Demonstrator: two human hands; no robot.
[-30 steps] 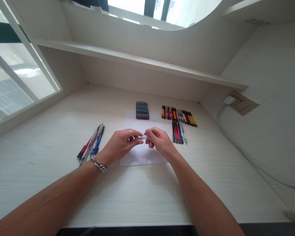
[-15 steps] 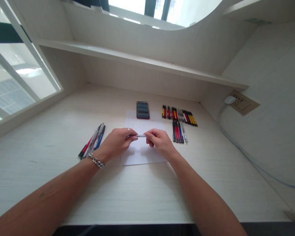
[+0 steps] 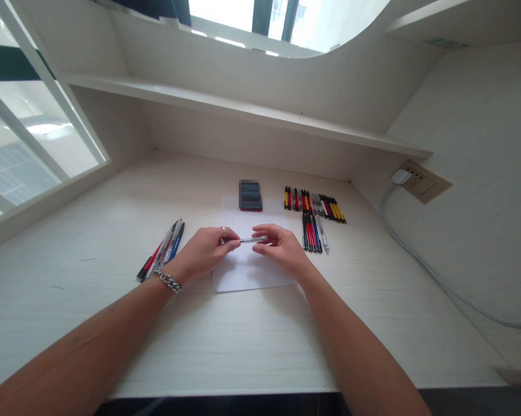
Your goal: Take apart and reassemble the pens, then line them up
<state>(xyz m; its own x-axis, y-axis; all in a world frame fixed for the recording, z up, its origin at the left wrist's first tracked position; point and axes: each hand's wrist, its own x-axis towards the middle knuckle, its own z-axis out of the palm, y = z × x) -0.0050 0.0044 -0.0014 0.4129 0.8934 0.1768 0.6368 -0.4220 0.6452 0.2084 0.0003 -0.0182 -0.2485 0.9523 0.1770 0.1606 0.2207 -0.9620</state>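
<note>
A clear pen (image 3: 248, 240) lies level above a white sheet of paper (image 3: 243, 280). My left hand (image 3: 208, 247) pinches one end of it between thumb and fingers. Around the other end, my right hand (image 3: 281, 247) holds its thumb and fingers apart; whether they touch the pen I cannot tell. Left of my left hand rests a loose bunch of pens (image 3: 162, 251) in red, clear, blue and black. To the right are pens laid side by side, a back row (image 3: 314, 203) and a shorter front row (image 3: 313, 234).
A dark phone-like device (image 3: 250, 195) with a blurred face lies behind the paper. A shelf (image 3: 243, 110) runs low across the desk's back. On the right wall a plug sits in a socket (image 3: 427, 181), and its grey cable (image 3: 416, 257) trails down toward me.
My right thumb and fingers have spread apart from their pinch, showing more of the pen's right end. My left hand keeps its hold. The view has shifted slightly.
</note>
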